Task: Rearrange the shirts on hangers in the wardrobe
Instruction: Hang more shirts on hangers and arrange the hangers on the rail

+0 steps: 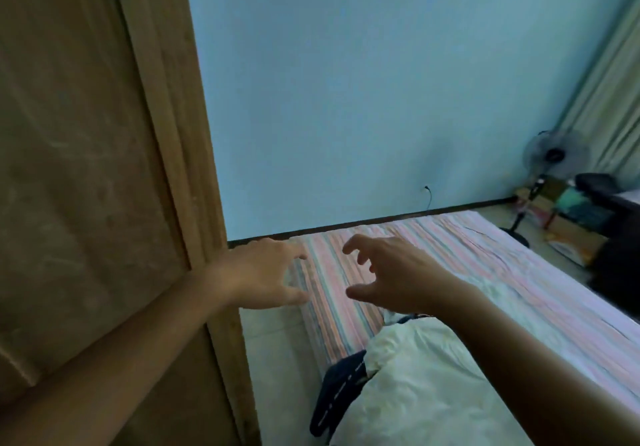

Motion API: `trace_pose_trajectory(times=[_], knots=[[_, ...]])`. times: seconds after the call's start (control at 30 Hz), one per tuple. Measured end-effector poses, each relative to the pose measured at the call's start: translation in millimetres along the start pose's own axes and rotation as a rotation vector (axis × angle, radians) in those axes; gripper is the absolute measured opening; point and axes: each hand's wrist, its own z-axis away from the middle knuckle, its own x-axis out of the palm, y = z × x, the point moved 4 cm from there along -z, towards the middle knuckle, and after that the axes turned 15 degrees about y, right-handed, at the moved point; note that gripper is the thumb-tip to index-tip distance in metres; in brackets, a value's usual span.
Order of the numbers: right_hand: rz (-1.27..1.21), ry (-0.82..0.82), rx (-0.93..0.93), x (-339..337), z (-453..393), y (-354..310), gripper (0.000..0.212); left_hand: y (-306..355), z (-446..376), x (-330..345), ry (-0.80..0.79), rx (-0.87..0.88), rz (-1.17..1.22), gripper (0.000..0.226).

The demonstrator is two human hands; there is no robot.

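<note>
The left hand (266, 272) reaches forward with fingers spread and loosely bent, holding nothing; its fingertips are blurred. At its three o'clock, just beside it, the right hand (391, 279) hangs the same way, thumb and fingers curved like a claw around empty air. Both hover over the striped bedsheet (346, 300), and whether either touches the cloth cannot be told.

No shirt on a hanger shows here, and no hanger at all. The nearest candidate for the task's clothing lies at about five o'clock from the right hand: a pale, crumpled garment (426, 386) heaped on the bed, with a dark navy piece (341, 390) marked by a dashed light line tucked at its seven o'clock edge. Whether these are shirts is unclear. Such cloth would likely be light, limp and non-slippery, sagging wherever it is lifted, so taking it at the collar or shoulders with both hands seems wisest.

The sheet is thin cotton in pink, grey and blue bands, lightly wrinkled. At nine o'clock of the left hand stands a brown wooden panel (86, 168), matte and scuffed, probably the wardrobe's side or door. At twelve o'clock rises a smooth pale-blue wall (363, 81). Far off at two o'clock stand a pedestal fan (554, 158) and a curtain (609, 99).
</note>
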Motion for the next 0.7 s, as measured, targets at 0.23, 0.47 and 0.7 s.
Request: trace_pose_trajectory(times=[0.23,0.47,0.7], knots=[[0.053,0.086,0.195,-27,35,106,0.051,95,-86,58,0.026,0.148,-0.013,0.071],[0.089,0.117,0.357,-29,66,217,0.048,178,-159,123,-0.046,0.250,0.087,0.086],[0.075,0.203,0.529,-8,105,320,0.039,231,-221,217,-0.150,0.292,0.124,0.071]])
